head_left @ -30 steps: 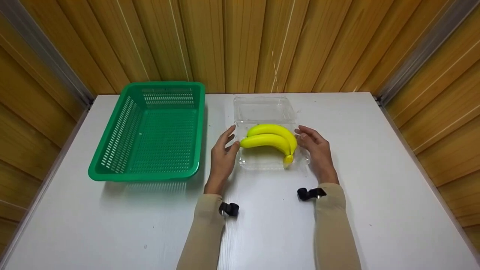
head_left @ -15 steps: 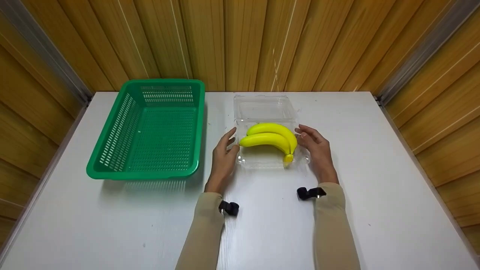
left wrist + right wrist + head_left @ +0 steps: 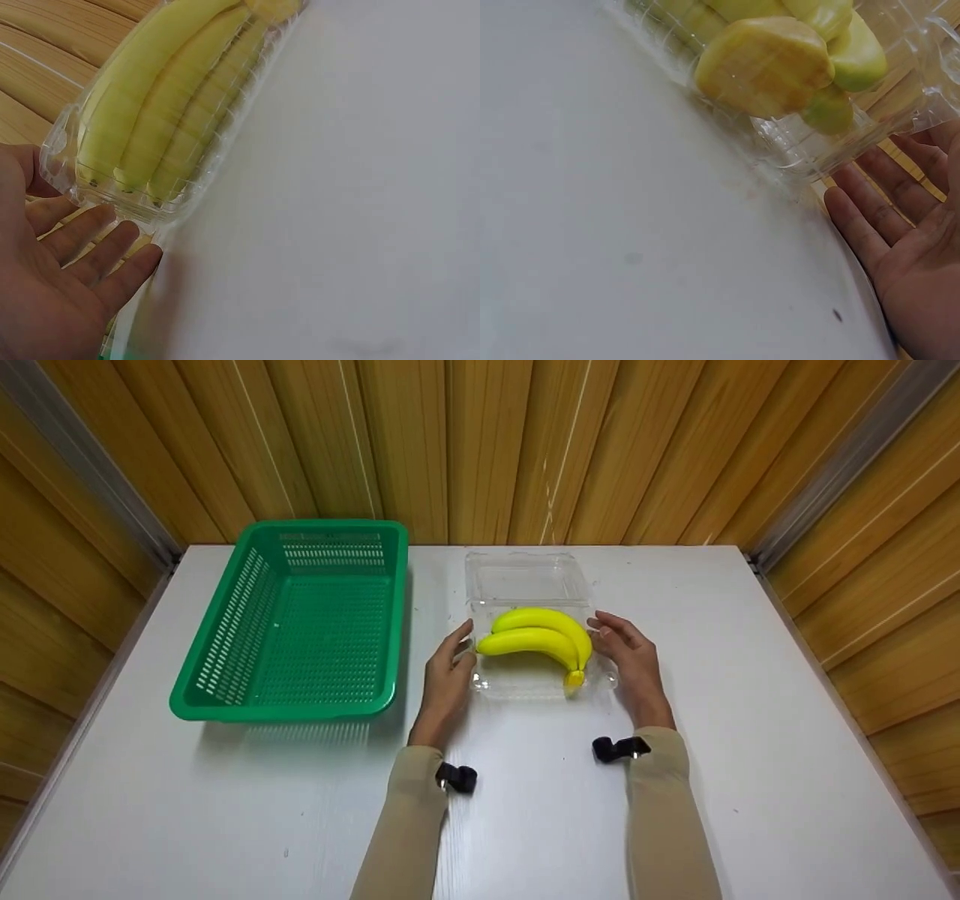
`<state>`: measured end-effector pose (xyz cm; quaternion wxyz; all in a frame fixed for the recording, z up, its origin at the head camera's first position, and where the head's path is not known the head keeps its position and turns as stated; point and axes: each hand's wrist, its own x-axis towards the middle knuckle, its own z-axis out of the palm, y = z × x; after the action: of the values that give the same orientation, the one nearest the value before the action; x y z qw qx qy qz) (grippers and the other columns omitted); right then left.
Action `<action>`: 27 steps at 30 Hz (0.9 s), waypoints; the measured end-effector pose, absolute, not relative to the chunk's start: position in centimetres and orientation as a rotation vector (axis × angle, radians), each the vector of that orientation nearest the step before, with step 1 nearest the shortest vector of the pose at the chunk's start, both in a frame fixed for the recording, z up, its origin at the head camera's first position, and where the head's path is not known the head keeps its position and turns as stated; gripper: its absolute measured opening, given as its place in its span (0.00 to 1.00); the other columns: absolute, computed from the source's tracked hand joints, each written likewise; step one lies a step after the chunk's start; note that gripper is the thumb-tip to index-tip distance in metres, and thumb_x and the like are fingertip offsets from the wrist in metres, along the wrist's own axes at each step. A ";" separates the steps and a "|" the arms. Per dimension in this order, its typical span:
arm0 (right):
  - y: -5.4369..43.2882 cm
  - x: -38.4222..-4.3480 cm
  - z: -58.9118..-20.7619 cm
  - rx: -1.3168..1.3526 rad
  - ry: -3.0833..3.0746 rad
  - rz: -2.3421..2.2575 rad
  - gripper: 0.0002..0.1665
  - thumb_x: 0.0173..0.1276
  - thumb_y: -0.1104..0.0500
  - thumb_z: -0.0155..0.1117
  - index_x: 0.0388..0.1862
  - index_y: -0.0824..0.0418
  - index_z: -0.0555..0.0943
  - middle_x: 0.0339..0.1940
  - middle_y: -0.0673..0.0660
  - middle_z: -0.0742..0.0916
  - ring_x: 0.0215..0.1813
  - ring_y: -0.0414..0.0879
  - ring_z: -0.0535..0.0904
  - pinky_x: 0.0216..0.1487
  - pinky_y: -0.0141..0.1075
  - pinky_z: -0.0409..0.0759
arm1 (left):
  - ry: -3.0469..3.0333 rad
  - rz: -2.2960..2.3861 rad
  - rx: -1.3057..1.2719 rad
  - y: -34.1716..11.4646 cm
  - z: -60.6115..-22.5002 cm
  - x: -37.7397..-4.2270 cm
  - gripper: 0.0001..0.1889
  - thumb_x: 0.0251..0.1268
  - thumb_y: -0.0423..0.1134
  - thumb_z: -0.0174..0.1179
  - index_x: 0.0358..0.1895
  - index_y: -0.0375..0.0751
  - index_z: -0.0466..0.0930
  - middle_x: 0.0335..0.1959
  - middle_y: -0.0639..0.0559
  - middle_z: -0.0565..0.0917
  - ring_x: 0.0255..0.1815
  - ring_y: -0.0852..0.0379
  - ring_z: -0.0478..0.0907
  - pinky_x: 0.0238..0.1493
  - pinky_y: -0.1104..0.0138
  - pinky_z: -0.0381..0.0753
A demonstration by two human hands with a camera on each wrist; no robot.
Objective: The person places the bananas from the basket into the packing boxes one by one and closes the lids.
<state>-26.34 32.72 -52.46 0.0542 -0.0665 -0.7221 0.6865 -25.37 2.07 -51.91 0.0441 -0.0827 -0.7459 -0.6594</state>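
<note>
A bunch of yellow bananas [image 3: 529,640] lies in the bottom half of a clear plastic clamshell box [image 3: 517,691], stem end toward the near right corner. The box's lid [image 3: 529,582] is folded back toward the wall. My left hand [image 3: 444,686] stands at the box's left side, its fingers fairly straight and its fingertips at the box wall. On the opposite side, my right hand [image 3: 636,669] has its fingertips at the right wall, with fingers extended in the right wrist view. Whether either hand presses on the plastic is hard to tell.
A green perforated plastic basket [image 3: 398,645] stands on the white table [image 3: 540,825] to the left of the box. A wood-panelled wall [image 3: 487,450] rises behind the table's far edge.
My left hand's fingertips have slid slightly toward me along the box's side. The right hand, the box and the bananas stay put; the whole view shifts a little.
</note>
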 end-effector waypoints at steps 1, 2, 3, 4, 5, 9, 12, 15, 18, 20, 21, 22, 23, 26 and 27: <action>32.7 -26.3 -52.5 -0.198 -2.189 2.091 0.27 0.83 0.47 0.61 0.75 0.54 0.79 0.70 0.55 0.83 0.69 0.49 0.80 0.70 0.35 0.76 | -2.280 -2.016 -0.250 2.1 -51.9 -25.4 0.29 0.75 0.29 0.48 0.79 0.36 0.70 0.78 0.43 0.73 0.74 0.42 0.73 0.74 0.52 0.73; 32.7 -26.3 -52.4 -0.195 -2.187 2.095 0.27 0.83 0.48 0.62 0.75 0.54 0.79 0.70 0.56 0.83 0.69 0.50 0.80 0.70 0.35 0.76 | -2.277 -2.019 -0.249 2.1 -52.0 -25.4 0.29 0.75 0.29 0.48 0.79 0.36 0.70 0.78 0.43 0.73 0.73 0.42 0.74 0.74 0.52 0.73; 32.8 -26.3 -52.4 -0.192 -2.187 2.099 0.27 0.83 0.48 0.62 0.75 0.55 0.78 0.70 0.56 0.83 0.69 0.50 0.80 0.69 0.34 0.76 | -2.274 -2.022 -0.249 2.0 -52.0 -25.4 0.29 0.75 0.30 0.49 0.78 0.36 0.70 0.77 0.43 0.73 0.73 0.41 0.74 0.73 0.52 0.73; 32.8 -26.3 -52.4 -0.188 -2.187 2.102 0.27 0.83 0.48 0.62 0.75 0.55 0.78 0.70 0.57 0.83 0.69 0.50 0.80 0.69 0.34 0.77 | -2.269 -2.025 -0.252 2.0 -52.1 -25.4 0.29 0.75 0.29 0.49 0.78 0.35 0.70 0.77 0.43 0.73 0.73 0.41 0.74 0.73 0.51 0.73; 32.9 -26.4 -52.3 -0.180 -2.188 2.103 0.28 0.83 0.48 0.62 0.75 0.57 0.78 0.70 0.57 0.83 0.69 0.50 0.80 0.69 0.34 0.77 | -2.265 -2.027 -0.256 2.0 -52.1 -25.4 0.29 0.75 0.29 0.49 0.78 0.35 0.70 0.77 0.43 0.73 0.72 0.40 0.75 0.73 0.51 0.74; 33.1 -26.5 -52.1 -0.155 -2.189 2.104 0.28 0.83 0.49 0.62 0.75 0.60 0.78 0.69 0.59 0.83 0.70 0.52 0.80 0.67 0.35 0.78 | -2.258 -2.036 -0.265 2.0 -52.2 -25.4 0.29 0.75 0.30 0.49 0.78 0.35 0.70 0.77 0.43 0.73 0.72 0.40 0.75 0.72 0.50 0.74; 33.0 -26.6 -51.8 -0.140 -2.172 2.115 0.28 0.83 0.52 0.62 0.74 0.64 0.77 0.68 0.60 0.84 0.68 0.53 0.80 0.66 0.36 0.80 | -2.262 -2.052 -0.259 1.9 -52.2 -25.3 0.29 0.76 0.30 0.49 0.79 0.38 0.70 0.78 0.46 0.73 0.73 0.43 0.75 0.72 0.51 0.74; 33.1 -26.7 -51.7 -0.138 -2.154 2.131 0.27 0.82 0.56 0.62 0.74 0.66 0.76 0.67 0.62 0.84 0.67 0.54 0.81 0.64 0.36 0.81 | -2.263 -2.062 -0.256 1.9 -52.3 -25.4 0.29 0.77 0.31 0.49 0.80 0.40 0.69 0.78 0.48 0.72 0.73 0.44 0.74 0.72 0.52 0.74; 33.1 -26.9 -51.5 -0.148 -2.193 2.105 0.28 0.82 0.56 0.62 0.76 0.64 0.75 0.67 0.62 0.83 0.67 0.53 0.81 0.63 0.35 0.82 | -2.269 -2.058 -0.254 1.9 -52.3 -25.5 0.29 0.77 0.31 0.49 0.80 0.39 0.69 0.78 0.47 0.72 0.73 0.44 0.74 0.72 0.52 0.74; 33.2 -27.1 -51.3 -0.155 -2.218 2.101 0.29 0.82 0.55 0.61 0.77 0.62 0.74 0.69 0.61 0.82 0.68 0.53 0.80 0.64 0.36 0.81 | -2.277 -2.054 -0.249 1.9 -52.3 -25.5 0.29 0.77 0.30 0.49 0.80 0.39 0.69 0.79 0.47 0.72 0.73 0.44 0.74 0.73 0.53 0.74; 33.2 -27.3 -51.3 -0.159 -2.235 2.092 0.30 0.82 0.55 0.61 0.78 0.62 0.73 0.69 0.61 0.82 0.69 0.53 0.80 0.64 0.37 0.81 | -2.278 -2.052 -0.247 1.9 -52.2 -25.5 0.29 0.78 0.30 0.49 0.80 0.39 0.69 0.78 0.47 0.72 0.73 0.44 0.74 0.73 0.53 0.74; 33.2 -27.5 -51.2 -0.162 -2.249 2.089 0.30 0.82 0.54 0.61 0.79 0.62 0.73 0.69 0.61 0.82 0.69 0.52 0.80 0.64 0.37 0.81 | -2.280 -2.052 -0.245 1.9 -52.2 -25.5 0.29 0.78 0.30 0.49 0.80 0.39 0.69 0.78 0.47 0.72 0.73 0.44 0.75 0.72 0.53 0.74; 33.2 -27.6 -51.2 -0.165 -2.258 2.092 0.31 0.83 0.54 0.60 0.79 0.62 0.72 0.70 0.60 0.82 0.69 0.52 0.80 0.65 0.37 0.81 | -2.275 -2.052 -0.249 1.9 -52.2 -25.5 0.29 0.78 0.30 0.49 0.80 0.39 0.69 0.78 0.46 0.72 0.73 0.44 0.75 0.73 0.53 0.74; 33.3 -28.2 -51.0 -0.188 -2.287 2.107 0.32 0.83 0.53 0.60 0.80 0.61 0.71 0.71 0.60 0.81 0.70 0.51 0.79 0.65 0.37 0.80 | -2.269 -2.057 -0.255 2.0 -52.2 -25.5 0.29 0.78 0.30 0.49 0.80 0.38 0.69 0.78 0.46 0.72 0.73 0.44 0.74 0.73 0.53 0.73; 33.4 -28.4 -51.0 -0.195 -2.301 2.110 0.32 0.83 0.53 0.60 0.81 0.60 0.70 0.71 0.59 0.81 0.70 0.50 0.79 0.65 0.36 0.80 | -2.266 -2.060 -0.257 2.0 -52.2 -25.5 0.29 0.78 0.30 0.49 0.80 0.38 0.69 0.78 0.46 0.72 0.73 0.43 0.74 0.73 0.53 0.73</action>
<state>-28.39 33.37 -50.96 0.0070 -0.0624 -0.7356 0.6745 -25.46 2.00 -52.18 0.0342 -0.0836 -0.7370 -0.6699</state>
